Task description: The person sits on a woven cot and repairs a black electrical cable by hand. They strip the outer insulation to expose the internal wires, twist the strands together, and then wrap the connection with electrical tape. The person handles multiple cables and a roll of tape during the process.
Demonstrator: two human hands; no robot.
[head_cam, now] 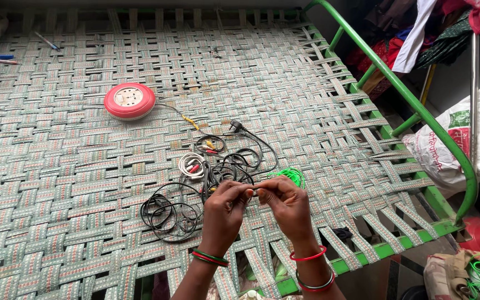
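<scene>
A thin black wire (255, 190) is pinched between the thumb and fingers (244, 191) of the left hand (224, 214) and those of the right hand (287, 206) — both sets pressed together, tips nearly meeting. The wire is held just above a tangle of black cables (206, 183) on the woven bed (84, 144). A green coil (291, 175) lies just beside the right hand. A red-rimmed round socket box (129, 100) sits well apart — toward the far left.

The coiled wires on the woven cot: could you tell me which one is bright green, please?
It is the small green coil just beyond the right hand. The others are black or white and lie left of it, by the left hand.
</scene>
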